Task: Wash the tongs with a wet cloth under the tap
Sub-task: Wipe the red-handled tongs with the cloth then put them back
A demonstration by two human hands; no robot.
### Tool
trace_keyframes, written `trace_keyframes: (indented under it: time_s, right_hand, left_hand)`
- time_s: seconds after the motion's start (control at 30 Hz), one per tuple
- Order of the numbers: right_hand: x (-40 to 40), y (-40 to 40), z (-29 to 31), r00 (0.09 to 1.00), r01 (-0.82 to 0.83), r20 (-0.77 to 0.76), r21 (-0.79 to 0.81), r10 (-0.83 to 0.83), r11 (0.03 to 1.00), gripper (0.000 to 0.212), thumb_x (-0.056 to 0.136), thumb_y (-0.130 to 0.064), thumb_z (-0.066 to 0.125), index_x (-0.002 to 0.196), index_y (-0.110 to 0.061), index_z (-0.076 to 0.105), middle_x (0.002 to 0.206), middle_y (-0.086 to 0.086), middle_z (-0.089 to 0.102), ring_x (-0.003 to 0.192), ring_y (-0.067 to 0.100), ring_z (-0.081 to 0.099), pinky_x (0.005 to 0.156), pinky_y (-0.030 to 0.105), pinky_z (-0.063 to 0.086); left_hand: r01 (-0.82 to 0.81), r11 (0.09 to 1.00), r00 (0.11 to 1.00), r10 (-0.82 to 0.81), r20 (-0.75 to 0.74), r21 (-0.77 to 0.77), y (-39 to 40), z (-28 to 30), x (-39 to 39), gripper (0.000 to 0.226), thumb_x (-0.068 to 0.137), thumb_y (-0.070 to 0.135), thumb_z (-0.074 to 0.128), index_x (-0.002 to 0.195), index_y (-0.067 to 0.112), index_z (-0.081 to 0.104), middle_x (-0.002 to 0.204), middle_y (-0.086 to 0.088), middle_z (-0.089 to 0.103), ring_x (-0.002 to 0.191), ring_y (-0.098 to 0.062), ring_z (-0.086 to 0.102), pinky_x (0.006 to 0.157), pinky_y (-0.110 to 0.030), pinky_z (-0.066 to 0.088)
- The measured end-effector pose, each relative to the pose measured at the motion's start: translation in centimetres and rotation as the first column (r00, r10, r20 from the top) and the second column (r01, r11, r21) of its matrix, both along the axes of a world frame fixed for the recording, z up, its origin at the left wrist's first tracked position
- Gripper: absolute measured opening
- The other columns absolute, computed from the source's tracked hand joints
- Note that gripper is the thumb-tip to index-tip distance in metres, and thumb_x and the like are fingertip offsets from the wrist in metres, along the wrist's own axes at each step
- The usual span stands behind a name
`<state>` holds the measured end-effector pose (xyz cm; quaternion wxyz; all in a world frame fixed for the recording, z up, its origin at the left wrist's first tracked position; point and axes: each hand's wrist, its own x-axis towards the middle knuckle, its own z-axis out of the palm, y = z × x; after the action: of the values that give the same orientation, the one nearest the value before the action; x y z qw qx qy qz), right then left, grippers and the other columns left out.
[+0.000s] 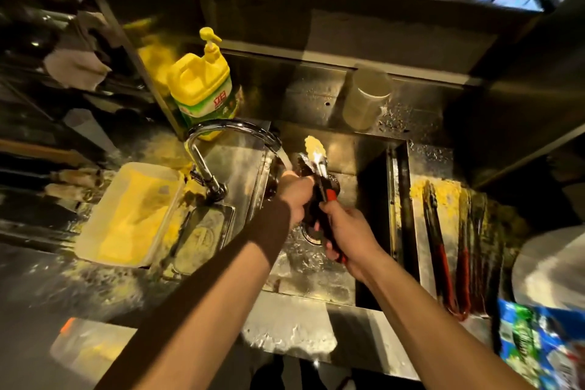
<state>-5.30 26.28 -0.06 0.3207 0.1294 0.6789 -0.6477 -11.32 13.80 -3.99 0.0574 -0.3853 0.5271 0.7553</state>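
Hands meet over a steel sink (373,149), where a person works a pair of tongs (319,180) beneath the spout of a curved chrome tap (221,136). The right hand (345,231) is clenched around the red-and-black handles of the tongs, holding them angled up and away so the metal tips, caked with a yellow crumbly residue, point toward the back wall of the basin. The left hand (296,195) is closed around the middle of the tongs just beside the right, gripping something dark against the metal; whether that is the cloth cannot be told for certain. Water appears to fall from the tap's spout onto the left hand's knuckles. Below the hands, the wet basin floor shows the drain (311,236). To the left of the tap, a white tray (95,231) holding yellow crumbs sits on the counter, and behind the tap stands a yellow pump bottle of dish soap (202,85). A pale cylindrical container (365,98) stands on the ledge behind the sink. On the drainboard to the right, several more red-handled tongs (443,250) lie side by side amid yellow crumbs, with a blue printed packet (538,342) near the bottom right edge.
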Motion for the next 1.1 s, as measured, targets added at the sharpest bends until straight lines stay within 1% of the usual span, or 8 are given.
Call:
trace_keyframes:
  time_s: [0.07,0.2,0.33,0.5,0.67,0.8,0.97,1.1]
  right_hand:
    - [0.1,0.4,-0.1,1.0,-0.01,0.006,0.015,0.01,1.0,0.027,0.094,-0.034,0.053,0.083,-0.011,0.06,0.074,0.013,0.056,0.039,0.013,0.039,0.037,0.024,0.027]
    - [-0.1,1.3,0.2,0.998,-0.033,0.045,0.044,0.031,0.998,0.026,0.095,-0.034,0.051,0.089,-0.011,0.059,0.068,0.006,0.056,0.04,0.012,0.038,0.039,0.023,0.026]
    - [0.3,0.8,0.1,0.999,-0.044,0.034,0.052,0.042,0.998,0.027,0.095,-0.032,0.051,0.088,-0.008,0.061,0.065,0.005,0.055,0.039,0.011,0.038,0.038,0.024,0.027]
    - [-0.6,0.4,0.3,0.997,-0.072,0.003,0.139,0.073,0.988,0.027,0.095,-0.035,0.052,0.084,-0.011,0.059,0.066,0.006,0.057,0.04,0.013,0.041,0.039,0.026,0.03]
    - [0.8,3.0,0.7,0.98,-0.191,-0.022,0.184,0.198,0.964,0.021,0.094,-0.033,0.055,0.089,-0.014,0.063,0.062,0.002,0.056,0.036,0.009,0.04,0.035,0.022,0.028]
    - [1.1,6.7,1.2,0.985,-0.147,0.096,0.032,0.143,0.989,0.034,0.092,-0.042,0.057,0.096,-0.009,0.062,0.068,0.007,0.059,0.039,0.012,0.036,0.035,0.02,0.025]
    - [-0.2,7.7,1.4,0.967,-0.014,0.246,-0.221,0.07,0.975,0.046,0.098,-0.044,0.043,0.111,-0.003,0.059,0.073,0.011,0.061,0.047,0.015,0.05,0.036,0.021,0.039]
    - [-1.0,6.8,1.5,0.965,0.055,0.261,-0.32,0.032,0.946,0.04,0.085,-0.022,0.073,0.115,-0.001,0.056,0.08,0.016,0.071,0.069,0.028,0.071,0.057,0.035,0.061]
  left_hand:
    - [-0.039,0.999,0.999,0.039,-0.01,0.011,0.1,-0.3,-0.4,0.034,0.092,-0.008,0.048,0.126,-0.004,0.051,0.107,-0.027,0.063,0.087,-0.032,0.066,0.064,-0.036,0.058]
    - [-0.036,0.999,0.999,0.035,0.039,0.022,0.6,-1.1,-0.6,0.035,0.093,-0.008,0.048,0.129,-0.006,0.05,0.121,-0.031,0.063,0.107,-0.043,0.067,0.092,-0.056,0.055]
    - [-0.049,0.996,0.997,0.053,0.058,-0.069,0.2,-1.8,-0.9,0.028,0.095,-0.004,0.05,0.123,-0.006,0.051,0.116,-0.03,0.062,0.1,-0.037,0.065,0.092,-0.048,0.054]
    - [0.009,0.999,0.998,-0.011,0.058,0.036,1.0,-1.7,-0.1,0.039,0.091,-0.011,0.049,0.129,-0.009,0.051,0.121,-0.035,0.063,0.107,-0.048,0.066,0.094,-0.066,0.051]
    - [0.014,0.987,0.993,0.006,0.121,-0.161,-1.2,-2.2,-0.7,0.032,0.097,0.005,0.052,0.127,-0.004,0.058,0.125,-0.028,0.062,0.097,-0.034,0.066,0.09,-0.047,0.055]
    - [-0.159,0.935,0.97,0.207,0.124,-0.317,-2.6,-3.5,-0.3,0.041,0.093,0.023,0.067,0.124,-0.004,0.061,0.123,-0.024,0.068,0.111,-0.036,0.067,0.092,-0.038,0.054]
    - [-0.182,0.979,0.977,0.19,0.094,-0.09,-1.5,-4.4,0.9,0.04,0.095,0.025,0.066,0.118,-0.005,0.057,0.126,-0.025,0.065,0.096,-0.027,0.064,0.09,-0.039,0.054]
    - [-0.099,0.995,0.993,0.097,0.07,0.022,-0.9,-3.8,2.1,0.04,0.096,0.033,0.063,0.116,-0.001,0.064,0.107,-0.015,0.069,0.081,-0.026,0.069,0.071,-0.033,0.061]
